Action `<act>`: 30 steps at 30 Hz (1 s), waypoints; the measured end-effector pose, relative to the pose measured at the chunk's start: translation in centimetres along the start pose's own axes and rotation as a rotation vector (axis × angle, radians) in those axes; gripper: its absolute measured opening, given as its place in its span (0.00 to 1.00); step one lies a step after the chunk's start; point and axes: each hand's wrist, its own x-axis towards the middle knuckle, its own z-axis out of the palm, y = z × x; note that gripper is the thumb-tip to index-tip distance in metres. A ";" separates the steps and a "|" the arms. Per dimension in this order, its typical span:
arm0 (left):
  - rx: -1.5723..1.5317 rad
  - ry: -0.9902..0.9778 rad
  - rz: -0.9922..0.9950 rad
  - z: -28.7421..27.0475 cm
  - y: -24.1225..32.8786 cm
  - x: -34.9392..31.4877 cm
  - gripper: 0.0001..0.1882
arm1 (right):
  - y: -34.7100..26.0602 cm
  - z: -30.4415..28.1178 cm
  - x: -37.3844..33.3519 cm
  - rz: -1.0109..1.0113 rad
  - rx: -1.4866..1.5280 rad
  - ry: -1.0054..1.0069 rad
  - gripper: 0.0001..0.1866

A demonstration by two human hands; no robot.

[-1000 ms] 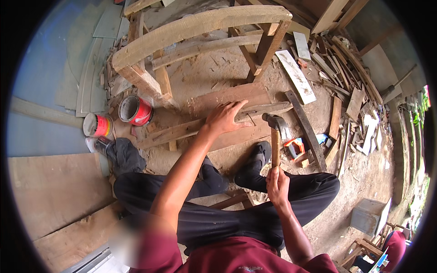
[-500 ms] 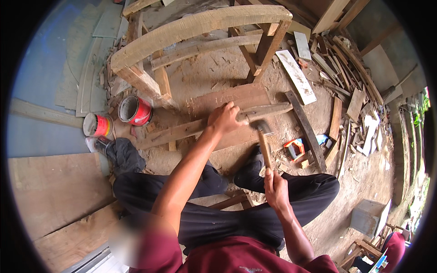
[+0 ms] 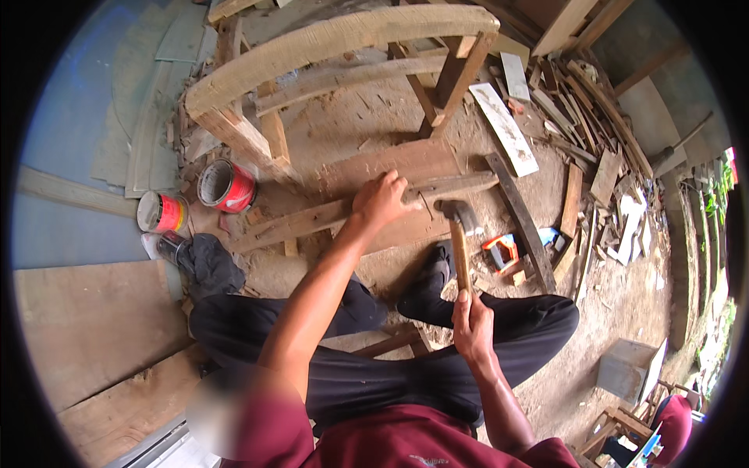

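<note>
A long, weathered wooden strip (image 3: 312, 223) lies across a brown board (image 3: 390, 158) on the ground in front of me. My left hand (image 3: 381, 201) rests over the strip near its middle, fingers curled round it. My right hand (image 3: 473, 321) grips a claw hammer (image 3: 463, 261) low on its wooden handle. The hammer's dark metal head is just right of my left hand, apart from its fingers, on the near side of the strip. A thin dark line, perhaps a nail, shows beside my left thumb; it is too small to be sure.
A curved wooden frame (image 3: 343, 31) stands beyond the board. Two red paint cans (image 3: 227, 187) sit at left. At right lie a dark wooden bar (image 3: 521, 222), an orange-handled tool (image 3: 500, 253), a white plank (image 3: 505, 129) and a pile of scrap wood (image 3: 608, 171).
The hammer head has shifted slightly right, away from my left hand, and shows more clearly. My left hand stays on the wooden strip, its thumb and forefinger a little further apart.
</note>
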 end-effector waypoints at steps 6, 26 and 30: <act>-0.023 -0.025 -0.042 -0.5 0.2 0.3 0.32 | 0.5 0.3 0.4 0.093 -0.202 -0.064 0.25; -0.099 0.560 0.392 0.2 1.4 -3.4 0.16 | 9.7 3.0 1.5 0.319 0.592 0.098 0.27; -0.509 0.245 0.274 5.3 5.0 -10.3 0.03 | 10.2 3.1 1.5 0.390 0.654 0.100 0.27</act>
